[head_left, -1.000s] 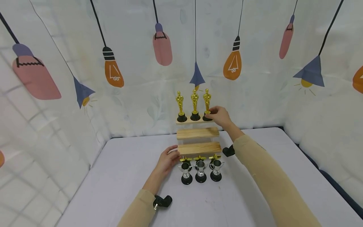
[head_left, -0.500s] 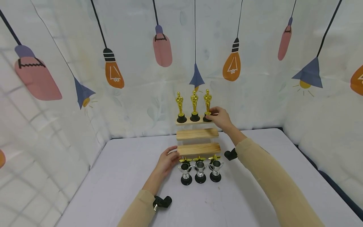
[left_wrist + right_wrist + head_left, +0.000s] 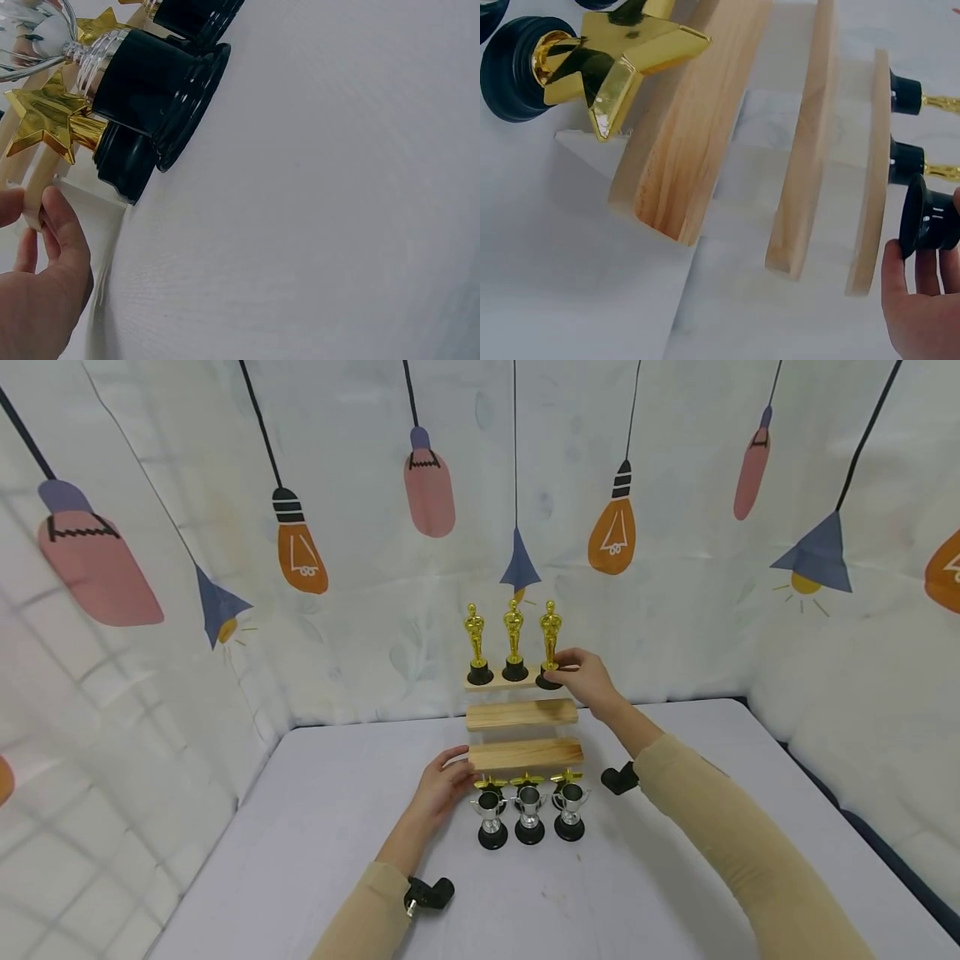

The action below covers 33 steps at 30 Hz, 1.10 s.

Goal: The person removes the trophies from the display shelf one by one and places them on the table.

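Observation:
My right hand (image 3: 591,678) pinches the black base (image 3: 934,219) of the rightmost gold figure trophy (image 3: 551,631). In the right wrist view a small gap shows between that base and the top board (image 3: 873,180) of a three-tier wooden stand. Two matching trophies, a left one (image 3: 475,637) and a middle one (image 3: 513,633), stand upright on that board. My left hand (image 3: 442,785) holds the left end of the lowest board (image 3: 525,753) between thumb and fingers, as the left wrist view also shows.
Three gold star trophies (image 3: 622,64) stand on the table in front of the stand. Before them is a row of three silver cups (image 3: 529,803) on black bases. The white table (image 3: 337,827) meets a lamp-patterned cloth (image 3: 360,635) behind and at both sides.
The right hand has drawn the rightmost figure trophy slightly down and toward me, off the top board. The left hand has stayed on the lowest board.

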{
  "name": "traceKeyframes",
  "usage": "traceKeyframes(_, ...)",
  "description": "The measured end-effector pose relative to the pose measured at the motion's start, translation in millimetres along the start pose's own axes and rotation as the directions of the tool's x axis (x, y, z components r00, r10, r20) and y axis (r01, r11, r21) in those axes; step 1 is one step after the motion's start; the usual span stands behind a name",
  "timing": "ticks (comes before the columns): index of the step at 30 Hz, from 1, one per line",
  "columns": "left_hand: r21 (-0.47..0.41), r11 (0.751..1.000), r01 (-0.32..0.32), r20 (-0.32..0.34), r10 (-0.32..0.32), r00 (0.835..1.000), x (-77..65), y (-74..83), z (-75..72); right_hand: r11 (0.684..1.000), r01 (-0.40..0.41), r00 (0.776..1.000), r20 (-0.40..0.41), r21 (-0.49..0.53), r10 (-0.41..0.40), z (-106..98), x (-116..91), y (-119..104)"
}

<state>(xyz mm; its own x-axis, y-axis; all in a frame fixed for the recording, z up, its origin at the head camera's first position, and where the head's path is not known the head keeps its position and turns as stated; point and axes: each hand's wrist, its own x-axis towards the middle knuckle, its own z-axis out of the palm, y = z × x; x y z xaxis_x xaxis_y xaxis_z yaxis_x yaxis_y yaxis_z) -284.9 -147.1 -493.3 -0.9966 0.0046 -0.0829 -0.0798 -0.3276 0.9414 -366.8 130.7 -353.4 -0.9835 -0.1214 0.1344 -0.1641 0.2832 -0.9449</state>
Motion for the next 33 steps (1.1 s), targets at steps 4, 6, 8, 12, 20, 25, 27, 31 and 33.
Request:
traceKeyframes(4, 0.003, 1.000, 0.003, 0.000, -0.003, 1.000, -0.4, 0.6, 0.4, 1.000, 0.003, 1.000, 0.005, 0.011, -0.003, 1, -6, -2)
traceKeyframes(6, 0.000, 1.000, 0.004, 0.002, -0.004, 1.000, -0.8, 0.7, 0.6, 1.000, 0.004, 1.000, 0.010, 0.014, -0.004, 2, -10, -4)
traceKeyframes(8, -0.001, 1.000, 0.009, -0.001, -0.009, 1.000, -1.0, 1.0, 0.9, 1.000, 0.003, 1.000, 0.014, 0.013, -0.003, 2, -14, -5)
traceKeyframes(12, 0.003, 1.000, 0.015, -0.008, -0.015, 1.000, -1.2, 1.1, 1.4, 1.000, 0.009, 1.000, 0.030, 0.001, -0.009, 2, -22, -8)
traceKeyframes(20, -0.006, 1.000, 0.004, -0.001, -0.004, 1.000, -0.9, 1.1, 1.7, 1.000, 0.015, 0.999, 0.051, -0.001, -0.015, 4, -38, -13)
traceKeyframes(25, -0.005, 1.000, 0.003, 0.002, -0.003, 1.000, -0.8, -0.5, 0.1, 1.000, -0.001, 0.998, 0.069, 0.019, 0.000, 6, -47, -14)
traceKeyframes(27, -0.007, 1.000, 0.008, -0.003, -0.008, 1.000, -0.6, -0.7, -0.2, 1.000, -0.005, 0.997, 0.073, 0.027, 0.003, 6, -51, -14)
traceKeyframes(31, -0.015, 1.000, 0.012, -0.009, -0.013, 1.000, -0.4, -0.3, -0.1, 0.999, 0.007, 0.997, 0.082, 0.044, -0.011, 5, -58, -15)
traceKeyframes(33, -0.017, 1.000, 0.010, -0.008, -0.011, 1.000, -0.2, -0.3, 0.1, 0.999, 0.017, 0.996, 0.090, 0.048, -0.021, 5, -62, -17)
